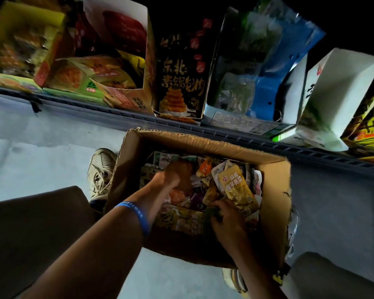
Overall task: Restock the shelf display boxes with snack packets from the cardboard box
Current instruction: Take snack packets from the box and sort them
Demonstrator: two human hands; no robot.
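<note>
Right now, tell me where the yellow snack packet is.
In the head view, the yellow snack packet is inside the cardboard box on the floor, toward its right side, held by the right hand; the left hand digs among packets beside it.

The left hand (pixel 177 171) is buried among the snack packets (pixel 194 197) in the cardboard box (pixel 274 197), so its fingers cannot be seen and whether they grip anything cannot be told. The yellow display box (pixel 24 37) at the shelf's far left is blurred and cut by the picture's edge. The right shoe (pixel 235 279) is mostly hidden behind the right forearm and the box.
</note>
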